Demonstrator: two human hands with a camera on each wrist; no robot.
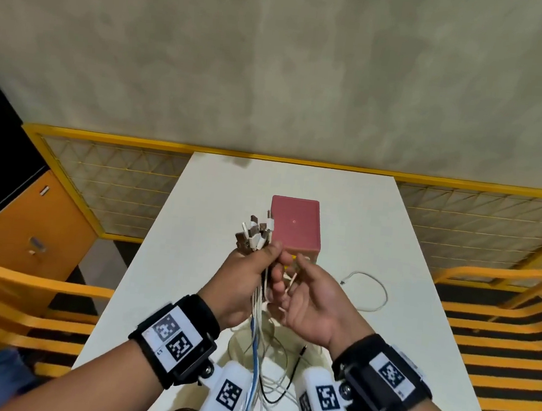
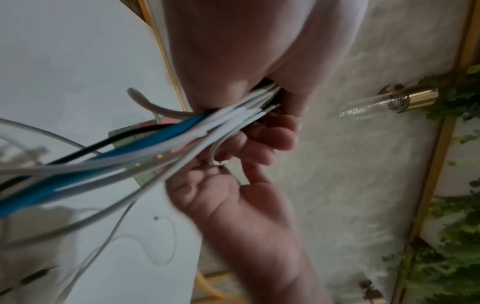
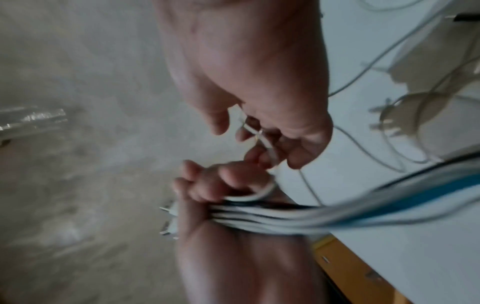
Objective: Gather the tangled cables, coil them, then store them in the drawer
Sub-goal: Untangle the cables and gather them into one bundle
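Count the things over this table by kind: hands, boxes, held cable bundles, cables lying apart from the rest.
Hands: 2 (left hand, right hand)
Box: 1
Bundle: 1
Loose cable: 1
Total: 5

Left hand (image 1: 246,271) raised, fingers curled tight; right hand (image 1: 312,298) beside it, palm up, fingers pinching.

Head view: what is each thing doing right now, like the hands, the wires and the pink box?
Left hand: grips the cable bundle, plugs sticking up.
Cable bundle: held upright, lower ends trailing on the table.
Right hand: fingers curled round one thin white cable.
Loose white cable: lying looped on the table, untouched.
Pink box: standing on the table.
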